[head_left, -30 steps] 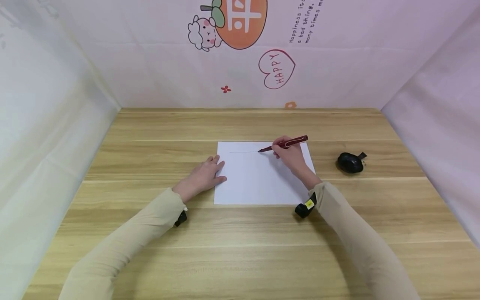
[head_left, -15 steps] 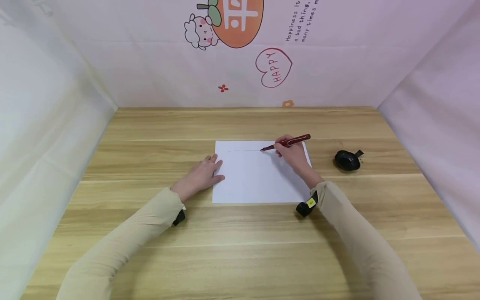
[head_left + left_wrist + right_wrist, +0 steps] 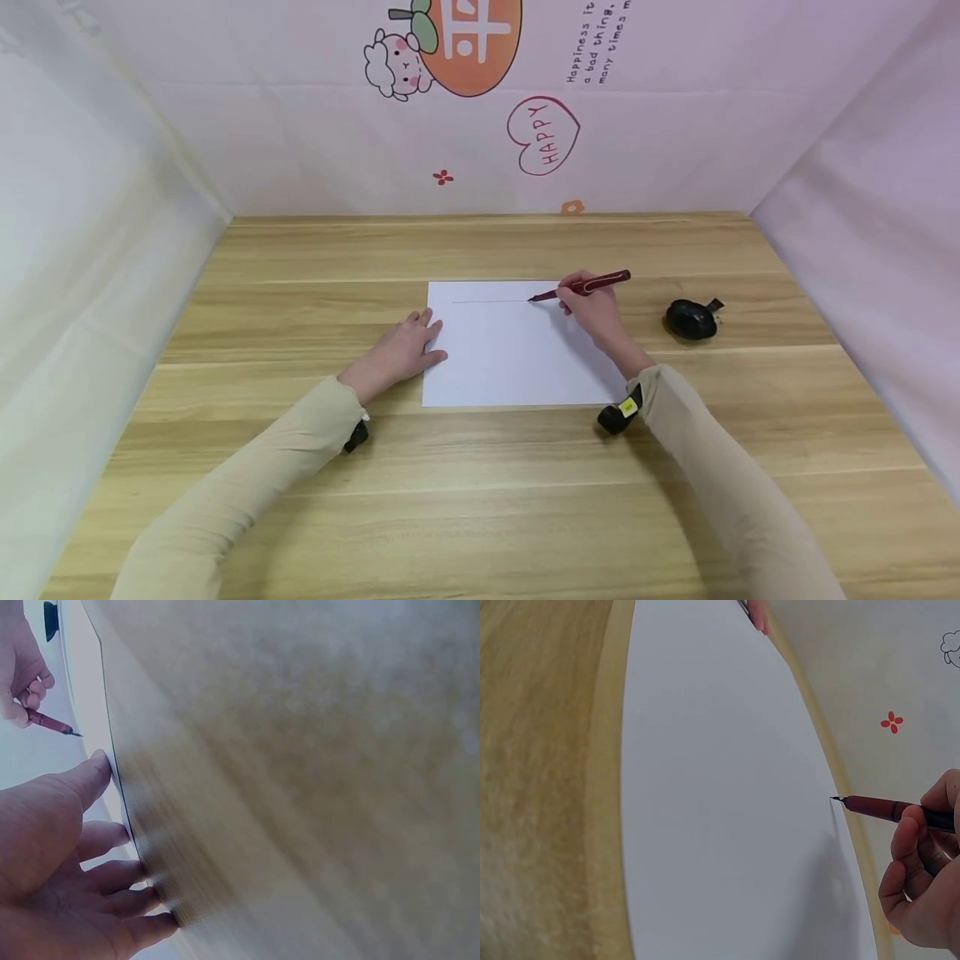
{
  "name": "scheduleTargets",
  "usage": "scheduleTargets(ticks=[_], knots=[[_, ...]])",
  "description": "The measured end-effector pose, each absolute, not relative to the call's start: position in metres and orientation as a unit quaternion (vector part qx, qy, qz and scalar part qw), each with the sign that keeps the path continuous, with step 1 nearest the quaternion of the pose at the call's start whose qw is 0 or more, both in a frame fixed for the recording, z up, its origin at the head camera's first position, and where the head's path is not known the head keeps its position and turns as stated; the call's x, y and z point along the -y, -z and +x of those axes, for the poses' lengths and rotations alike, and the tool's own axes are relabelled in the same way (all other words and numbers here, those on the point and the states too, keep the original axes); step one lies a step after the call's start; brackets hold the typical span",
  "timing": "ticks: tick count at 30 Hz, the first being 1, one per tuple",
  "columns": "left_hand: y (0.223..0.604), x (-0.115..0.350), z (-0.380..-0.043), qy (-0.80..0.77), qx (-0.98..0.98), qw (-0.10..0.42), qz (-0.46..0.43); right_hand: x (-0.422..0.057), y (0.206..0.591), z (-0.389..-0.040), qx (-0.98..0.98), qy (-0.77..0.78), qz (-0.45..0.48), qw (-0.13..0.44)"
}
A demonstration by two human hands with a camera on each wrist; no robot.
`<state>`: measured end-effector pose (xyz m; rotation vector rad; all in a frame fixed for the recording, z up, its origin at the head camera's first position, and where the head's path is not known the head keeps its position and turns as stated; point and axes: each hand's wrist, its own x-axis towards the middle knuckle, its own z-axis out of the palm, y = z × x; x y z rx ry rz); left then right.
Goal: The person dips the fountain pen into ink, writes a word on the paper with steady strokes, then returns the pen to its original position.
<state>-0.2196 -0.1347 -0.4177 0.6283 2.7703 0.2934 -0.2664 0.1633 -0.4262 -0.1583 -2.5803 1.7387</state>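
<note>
A white sheet of paper point(image 3: 495, 358) lies on the wooden table, with a thin straight line point(image 3: 487, 302) drawn near its far edge. My right hand point(image 3: 596, 317) pinches a dark red fountain pen point(image 3: 600, 282), its nib at the right end of that line. In the right wrist view the pen point(image 3: 874, 808) points left, its nib on the paper point(image 3: 720, 787). Spread fingers of my left hand point(image 3: 401, 348) rest on the paper's left edge. The left wrist view shows this hand point(image 3: 67, 862) from close up, its fingertips along the sheet's border.
A black rounded object point(image 3: 691, 320) with a short tab lies on the wooden table point(image 3: 480, 500), right of the paper. White cloth with printed drawings point(image 3: 540, 133) hangs behind the table, and more cloth stands on both sides. Each wrist carries a small black camera point(image 3: 617, 418).
My right hand and the pen have moved a little to the right, and the drawn line has grown longer. The left hand stays at the paper's edge. The head view has shifted slightly.
</note>
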Motion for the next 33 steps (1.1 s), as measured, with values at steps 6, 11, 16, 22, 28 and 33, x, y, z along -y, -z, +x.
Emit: scheduleTargets(ticks=[6,11,16,22,28,33], knots=[[0.419,0.135,-0.22,-0.107,-0.96,0.147,0.215,-0.167,0.428,-0.266,0.826,-0.561,-0.059,0.016],[0.42,0.136,-0.221,-0.107,-0.96,0.146,0.215,-0.17,0.428,-0.266,0.828,-0.558,-0.058,0.015],[0.42,0.136,-0.221,-0.112,-0.958,0.147,0.219,-0.174,0.427,-0.265,0.824,-0.563,-0.066,0.022],[0.419,0.136,-0.221,-0.115,-0.956,0.149,0.223,-0.177,0.426,-0.264,0.818,-0.57,-0.076,0.026],[0.42,0.136,-0.22,-0.118,-0.955,0.15,0.226,-0.183,0.427,-0.264,0.832,-0.548,-0.083,0.02],[0.42,0.136,-0.222,-0.11,-0.958,0.149,0.22,-0.187,0.429,-0.263,0.836,-0.54,-0.092,0.013]])
